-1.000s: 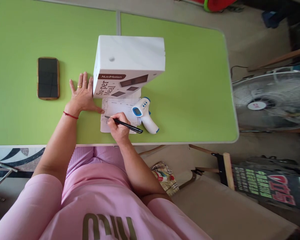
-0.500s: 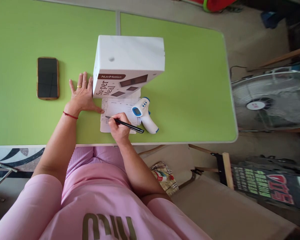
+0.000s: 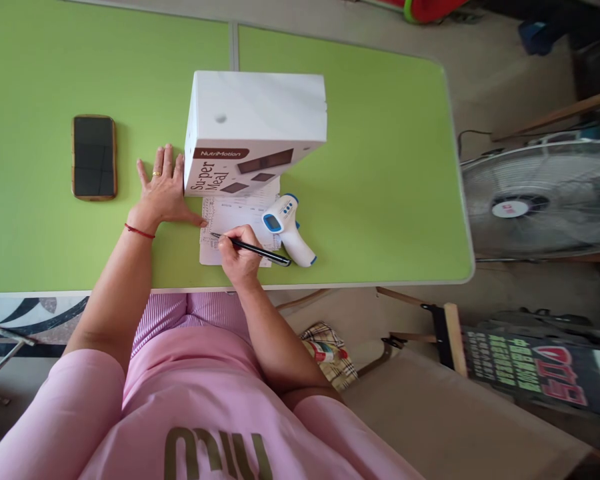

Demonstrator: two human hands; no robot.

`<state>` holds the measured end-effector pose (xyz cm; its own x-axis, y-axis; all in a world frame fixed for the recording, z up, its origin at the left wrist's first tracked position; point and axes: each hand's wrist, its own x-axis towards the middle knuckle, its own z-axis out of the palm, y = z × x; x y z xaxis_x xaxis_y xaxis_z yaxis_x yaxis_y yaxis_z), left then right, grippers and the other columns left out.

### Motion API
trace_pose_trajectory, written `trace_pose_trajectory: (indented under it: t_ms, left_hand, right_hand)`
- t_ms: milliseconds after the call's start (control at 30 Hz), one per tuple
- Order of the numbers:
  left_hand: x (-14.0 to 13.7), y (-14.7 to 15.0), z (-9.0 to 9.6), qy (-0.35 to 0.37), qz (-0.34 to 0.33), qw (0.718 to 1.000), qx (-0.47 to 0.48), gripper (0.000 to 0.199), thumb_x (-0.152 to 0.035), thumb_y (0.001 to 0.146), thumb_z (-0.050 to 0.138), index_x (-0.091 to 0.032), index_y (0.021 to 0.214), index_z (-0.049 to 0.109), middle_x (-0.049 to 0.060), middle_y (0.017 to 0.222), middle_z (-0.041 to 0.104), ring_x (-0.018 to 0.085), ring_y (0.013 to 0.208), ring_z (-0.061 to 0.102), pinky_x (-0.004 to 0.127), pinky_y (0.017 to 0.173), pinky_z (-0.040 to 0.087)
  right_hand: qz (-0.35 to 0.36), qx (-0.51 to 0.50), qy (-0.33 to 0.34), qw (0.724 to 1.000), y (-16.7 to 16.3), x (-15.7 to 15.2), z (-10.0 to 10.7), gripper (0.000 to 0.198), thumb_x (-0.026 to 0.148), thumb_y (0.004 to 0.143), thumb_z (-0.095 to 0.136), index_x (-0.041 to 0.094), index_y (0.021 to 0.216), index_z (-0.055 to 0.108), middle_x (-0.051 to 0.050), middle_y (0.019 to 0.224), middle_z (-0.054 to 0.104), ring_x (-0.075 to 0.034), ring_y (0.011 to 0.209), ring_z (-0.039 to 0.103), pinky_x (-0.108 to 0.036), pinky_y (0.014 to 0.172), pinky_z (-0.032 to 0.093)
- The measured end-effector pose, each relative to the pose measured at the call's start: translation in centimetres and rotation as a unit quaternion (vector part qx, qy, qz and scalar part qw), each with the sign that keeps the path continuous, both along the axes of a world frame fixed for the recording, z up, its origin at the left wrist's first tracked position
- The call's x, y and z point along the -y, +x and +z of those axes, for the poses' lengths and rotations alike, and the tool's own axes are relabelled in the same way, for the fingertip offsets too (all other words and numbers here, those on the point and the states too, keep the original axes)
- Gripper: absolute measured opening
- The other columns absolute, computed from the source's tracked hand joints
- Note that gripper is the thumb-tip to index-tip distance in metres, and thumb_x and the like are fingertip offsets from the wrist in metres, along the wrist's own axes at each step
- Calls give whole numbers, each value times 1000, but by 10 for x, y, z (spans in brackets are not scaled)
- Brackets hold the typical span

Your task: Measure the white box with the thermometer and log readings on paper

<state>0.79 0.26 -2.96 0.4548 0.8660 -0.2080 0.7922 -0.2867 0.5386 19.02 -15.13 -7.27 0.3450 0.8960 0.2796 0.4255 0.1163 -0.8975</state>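
My right hand (image 3: 241,257) grips a black pen (image 3: 261,251), its tip at the left part of a sheet of paper (image 3: 225,217) that bears small writing. With fingers spread, my left hand (image 3: 164,197) lies flat on the green table (image 3: 380,187), its thumb at the paper's left edge. Its fingertips are close beside a white box (image 3: 260,107) marked "Super Meal", which stands over the far part of the paper. A white and blue infrared thermometer (image 3: 291,230) lies at the paper's right side, near the pen's rear end.
On the table to the left lies a phone (image 3: 94,157) in a brown case. Beyond the table's right edge stands a large fan (image 3: 540,200). A folding chair (image 3: 430,400) and a dark printed bag (image 3: 540,367) are at the lower right.
The pen's rear end has shifted slightly right and the right hand has moved a touch on the paper. The left hand stays in place; the whole view has drifted slightly.
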Motion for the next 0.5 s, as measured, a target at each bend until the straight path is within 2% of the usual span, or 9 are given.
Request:
trace_pose_trajectory:
  t_ms: [100,167,267,500]
  left_hand:
    - [0,0,-1,6,5,1000,23,151,-91,79,83,-15,193,19,19,201,17,62,185,-4,91,137,-20]
    - [1,1,0,7,11,999,38,152,-91,77,87,-13,192,25,25,200,16,65,184,-3,89,137,-21]
    - [1,1,0,6,13,999,34,156,-92,73,91,-13,191,26,27,200,16,66,183,-2,89,137,-20]
    - [0,1,-1,6,7,1000,7,159,-95,72,86,-19,194,18,20,202,10,61,185,-4,87,140,-18]
  right_hand:
    - [5,1,-9,1000,2,0,-1,23,47,94,65,29,82,56,6,66,57,-15,59,50,-29,60,51]
    - [7,11,-15,1000,3,0,-2,23,48,94,65,29,83,58,5,67,58,-16,60,52,-29,62,52]
    - [10,21,-16,1000,3,-1,-4,23,48,94,65,29,83,59,5,68,58,-16,62,53,-30,63,53]
    - [11,30,-5,999,3,-1,-6,23,46,96,64,29,82,58,5,67,58,-16,61,53,-29,63,53]
